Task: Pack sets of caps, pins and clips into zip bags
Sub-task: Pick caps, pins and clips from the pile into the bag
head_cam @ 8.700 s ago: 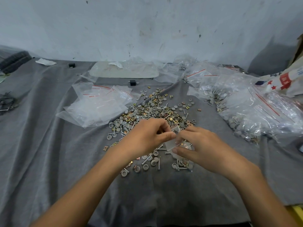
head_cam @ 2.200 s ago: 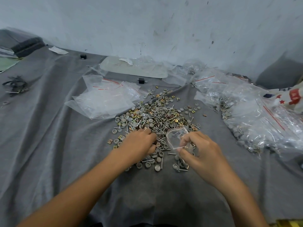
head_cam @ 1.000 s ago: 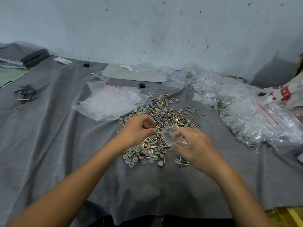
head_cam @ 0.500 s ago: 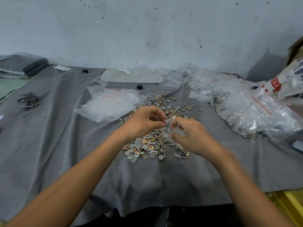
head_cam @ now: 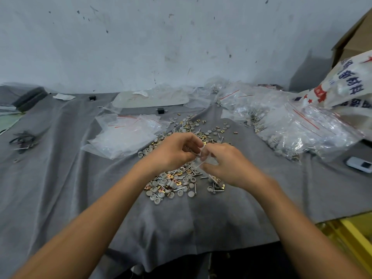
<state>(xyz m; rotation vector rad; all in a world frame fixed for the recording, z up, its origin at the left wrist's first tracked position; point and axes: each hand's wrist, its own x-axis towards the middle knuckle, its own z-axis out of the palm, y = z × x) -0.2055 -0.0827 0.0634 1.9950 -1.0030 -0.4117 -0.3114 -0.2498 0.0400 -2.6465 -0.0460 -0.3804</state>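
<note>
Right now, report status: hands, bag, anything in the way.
Right hand grips zip bag. Left hand curled at its mouth, pinch unclear. Loose parts pile beneath; nothing blocking the bag.

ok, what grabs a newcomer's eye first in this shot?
Dead centre, the left hand and right hand pinch a small zip bag over a loose pile of caps, pins and clips on the grey cloth. A heap of filled bags lies to the right of the pile, and a stack of empty bags to its left.
</note>
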